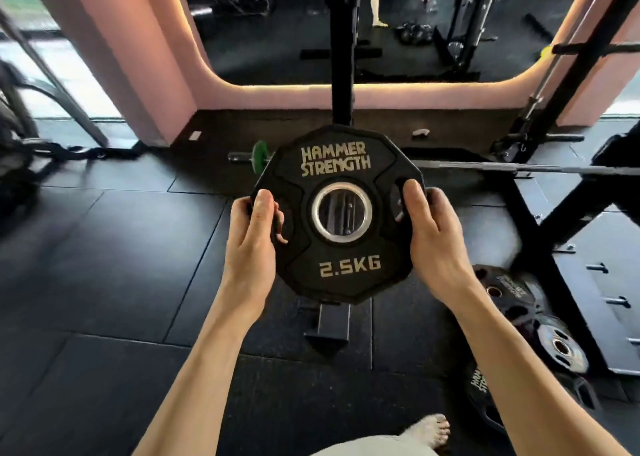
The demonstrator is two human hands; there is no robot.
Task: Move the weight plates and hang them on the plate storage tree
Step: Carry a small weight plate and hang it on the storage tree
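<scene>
Black rubber 2.5 kg plate (337, 213) clamped between my left hand (254, 234) and right hand (427, 234) — not yet hung; more plates (540, 324) wait on the floor.

Black 2.5KG weight plate (337, 213) held upright in both hands, face toward the camera.

Left hand (254, 234) curled round the plate's left edge, right hand (424, 229) curled round its right edge, thumbs on the face. Behind the plate, a black upright post (341, 57) with its base foot (327, 324) on the dark rubber floor (104, 265). Further back, a barbell (485, 167) with a green plate (259, 156) lying on the floor. More black plates (540, 327) stacked low on the right. Bare foot (433, 429) at the bottom edge.
</scene>
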